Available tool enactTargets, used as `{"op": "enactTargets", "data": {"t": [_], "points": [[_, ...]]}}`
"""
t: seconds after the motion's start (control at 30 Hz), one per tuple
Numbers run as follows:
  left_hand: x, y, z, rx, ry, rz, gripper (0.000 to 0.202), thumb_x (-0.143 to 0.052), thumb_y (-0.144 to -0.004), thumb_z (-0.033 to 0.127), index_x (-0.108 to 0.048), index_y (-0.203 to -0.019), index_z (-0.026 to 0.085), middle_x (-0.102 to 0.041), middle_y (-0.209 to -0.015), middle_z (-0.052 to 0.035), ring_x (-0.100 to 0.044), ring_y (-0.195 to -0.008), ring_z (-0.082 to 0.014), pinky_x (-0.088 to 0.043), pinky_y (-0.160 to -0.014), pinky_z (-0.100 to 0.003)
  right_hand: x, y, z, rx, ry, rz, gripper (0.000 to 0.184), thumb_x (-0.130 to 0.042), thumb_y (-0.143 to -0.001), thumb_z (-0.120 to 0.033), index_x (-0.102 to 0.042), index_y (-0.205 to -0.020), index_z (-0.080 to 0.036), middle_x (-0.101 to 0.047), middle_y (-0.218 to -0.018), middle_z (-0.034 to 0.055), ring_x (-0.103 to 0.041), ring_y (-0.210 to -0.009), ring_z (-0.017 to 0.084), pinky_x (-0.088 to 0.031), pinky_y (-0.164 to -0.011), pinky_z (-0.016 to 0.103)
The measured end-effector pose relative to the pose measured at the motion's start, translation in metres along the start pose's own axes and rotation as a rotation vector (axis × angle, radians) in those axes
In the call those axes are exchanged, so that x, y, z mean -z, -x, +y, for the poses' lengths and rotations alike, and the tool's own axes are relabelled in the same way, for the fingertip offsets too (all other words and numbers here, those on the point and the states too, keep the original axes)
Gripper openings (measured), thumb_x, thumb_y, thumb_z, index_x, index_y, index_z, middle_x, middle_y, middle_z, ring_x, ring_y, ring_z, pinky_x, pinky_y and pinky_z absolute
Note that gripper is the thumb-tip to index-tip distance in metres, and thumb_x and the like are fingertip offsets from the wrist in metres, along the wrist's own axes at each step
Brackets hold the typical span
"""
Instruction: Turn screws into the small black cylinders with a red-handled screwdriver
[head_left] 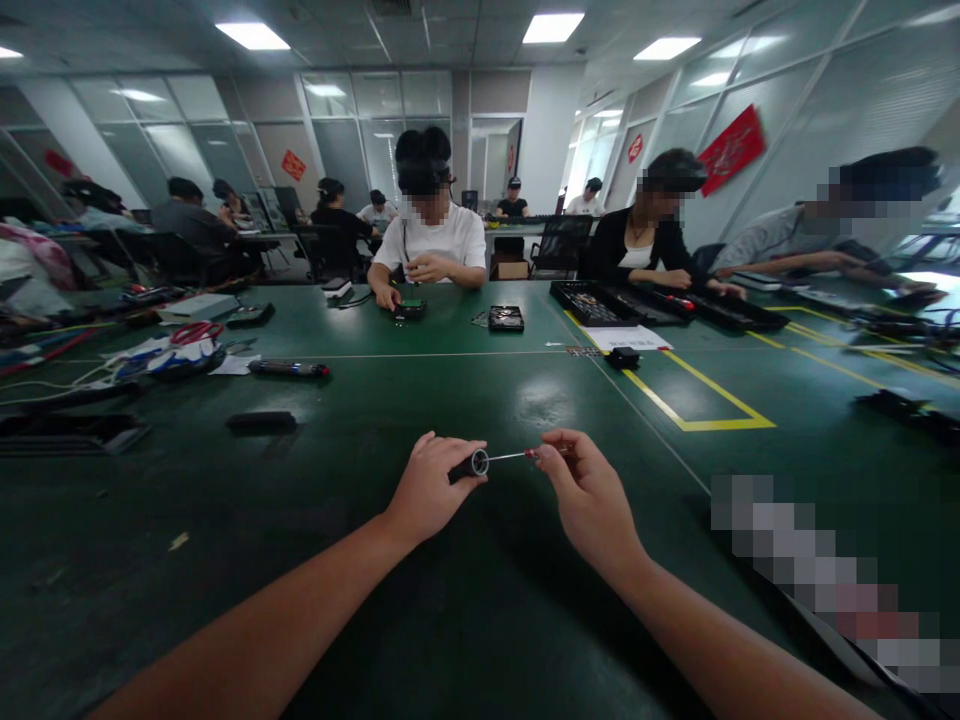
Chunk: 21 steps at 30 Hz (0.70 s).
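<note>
Two hands over the table, screwdriver parts held end to end.

Left hand (pixel 429 490): grip closed around a black screwdriver handle (pixel 470 465), metal mouth facing right. Right hand (pixel 589 495): grip pinched on the red end of a thin bit (pixel 508 456). Both parts are held just above the table (pixel 480 620), left of the yellow tape outline (pixel 705 400) and nearer the camera. The bit's free end meets the handle's mouth, but I cannot tell if it is seated. My reading is that the parts are picked up and lined up, with the join unsettled. A black case (pixel 262 422) lies well left of the outline. Beyond the outline, a person in a white shirt (pixel 435 240) works.
</note>
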<state>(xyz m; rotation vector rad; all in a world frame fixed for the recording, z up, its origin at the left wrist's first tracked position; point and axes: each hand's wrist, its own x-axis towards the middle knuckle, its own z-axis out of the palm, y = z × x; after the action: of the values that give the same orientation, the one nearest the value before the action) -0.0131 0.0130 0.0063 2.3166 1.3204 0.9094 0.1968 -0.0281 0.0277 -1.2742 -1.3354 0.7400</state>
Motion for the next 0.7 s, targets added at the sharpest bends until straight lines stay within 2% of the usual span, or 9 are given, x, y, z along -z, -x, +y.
{"op": "enactTargets", "data": {"t": [0.13,0.23,0.37,0.47,0.63,0.7], "points": [[-0.0001,0.0012,0.0003,0.001,0.008,-0.007,0.041,-0.076,-0.085,0.025,-0.066,-0.124,0.028,-0.071,-0.123,-0.0025,-0.062,-0.118,-0.0234,-0.024,-0.118,-0.060,0.0004,0.0015,-0.0017,-0.013,0.038,-0.046,0.033,-0.050,-0.097,-0.052,-0.064,-0.100,-0.022,-0.065,-0.077,0.0025,-0.061,-0.066,0.019,-0.049,-0.061,0.032],[-0.0013,0.0014,-0.0012,-0.003,0.007,-0.010,0.042,-0.076,-0.085,0.025,-0.066,-0.125,0.029,-0.070,-0.124,-0.0021,-0.062,-0.120,-0.0232,-0.024,-0.118,-0.059,0.0016,0.0033,-0.0043,-0.010,0.109,-0.034,0.041,-0.043,-0.099,-0.054,-0.067,-0.093,-0.022,-0.064,-0.071,0.0022,-0.060,-0.063,0.019,-0.047,-0.060,0.032],[-0.0022,0.0009,-0.0025,0.001,0.013,0.011,0.042,-0.077,-0.084,0.026,-0.066,-0.124,0.029,-0.071,-0.123,-0.0026,-0.062,-0.118,-0.0235,-0.026,-0.118,-0.059,0.0017,0.0033,-0.0024,0.010,0.077,-0.012,0.030,-0.051,-0.097,-0.047,-0.065,-0.104,-0.022,-0.070,-0.085,0.0050,-0.066,-0.076,0.021,-0.051,-0.067,0.033],[-0.0018,0.0010,-0.0013,0.008,0.014,0.015,0.042,-0.077,-0.084,0.026,-0.067,-0.124,0.029,-0.071,-0.122,-0.0028,-0.063,-0.117,-0.0237,-0.026,-0.117,-0.059,0.0008,0.0022,0.0009,0.004,0.004,-0.007,0.030,-0.056,-0.095,-0.048,-0.061,-0.110,-0.022,-0.071,-0.092,0.0062,-0.067,-0.081,0.022,-0.052,-0.069,0.033],[-0.0015,0.0011,0.0006,-0.003,0.012,-0.007,0.040,-0.076,-0.084,0.025,-0.067,-0.123,0.029,-0.071,-0.122,-0.0030,-0.063,-0.117,-0.0243,-0.025,-0.117,-0.060,0.0006,0.0041,-0.0015,-0.017,-0.004,-0.079,0.036,-0.049,-0.097,-0.055,-0.063,-0.102,-0.022,-0.058,-0.066,-0.0014,-0.055,-0.058,0.017,-0.044,-0.054,0.029],[-0.0014,0.0011,0.0004,-0.005,0.012,-0.011,0.041,-0.076,-0.085,0.025,-0.067,-0.124,0.029,-0.071,-0.123,-0.0029,-0.062,-0.118,-0.0241,-0.025,-0.118,-0.059,0.0014,0.0053,-0.0041,0.018,0.049,-0.076,0.037,-0.048,-0.098,-0.055,-0.066,-0.096,-0.022,-0.057,-0.064,-0.0014,-0.055,-0.057,0.017,-0.043,-0.053,0.029]]}}
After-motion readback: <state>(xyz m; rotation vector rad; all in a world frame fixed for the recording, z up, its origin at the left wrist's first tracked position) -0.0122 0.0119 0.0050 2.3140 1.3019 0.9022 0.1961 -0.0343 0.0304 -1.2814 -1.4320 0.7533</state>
